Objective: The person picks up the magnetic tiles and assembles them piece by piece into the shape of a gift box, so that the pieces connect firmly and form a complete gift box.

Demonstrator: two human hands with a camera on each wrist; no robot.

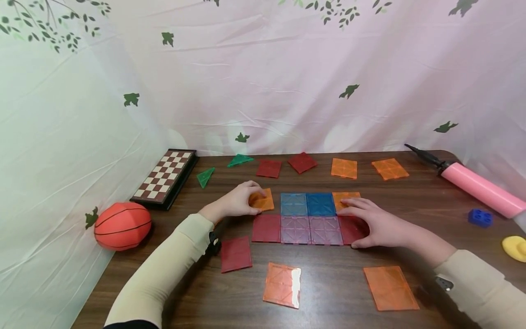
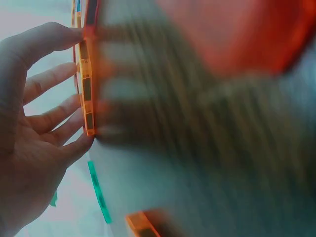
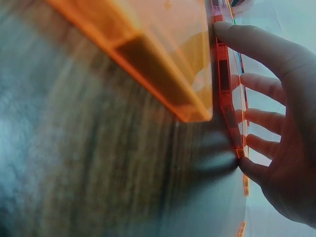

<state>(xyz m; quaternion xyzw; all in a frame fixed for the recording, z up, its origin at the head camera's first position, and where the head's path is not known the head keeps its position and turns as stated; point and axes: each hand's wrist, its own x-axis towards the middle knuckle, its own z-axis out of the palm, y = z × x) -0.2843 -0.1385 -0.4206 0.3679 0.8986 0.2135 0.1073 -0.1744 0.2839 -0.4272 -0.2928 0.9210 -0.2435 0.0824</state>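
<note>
Translucent magnetic tiles lie in a flat block: two blue tiles [image 1: 307, 204] behind two purple tiles [image 1: 311, 230], with a red tile [image 1: 266, 228] at the left end. My left hand [image 1: 237, 199] holds an orange tile [image 1: 266, 200] between thumb and fingers, a gap away from the blue ones. In the left wrist view this orange tile [image 2: 86, 89] appears edge-on, thumb at one end. My right hand [image 1: 380, 225] spreads over the block's right end. Its fingertips touch another orange tile [image 1: 340, 196], and its thumb lies at the near edge of a red tile [image 1: 347, 228].
Loose red [image 1: 236, 254] and orange tiles [image 1: 281, 284] lie in front; more tiles and green triangles [image 1: 240, 159] lie behind. A checkered board [image 1: 166, 176] and basketball-patterned ball [image 1: 122, 226] are left. A pink pump [image 1: 481, 187], blue brick [image 1: 480, 218] and yellow object [image 1: 514, 248] are right.
</note>
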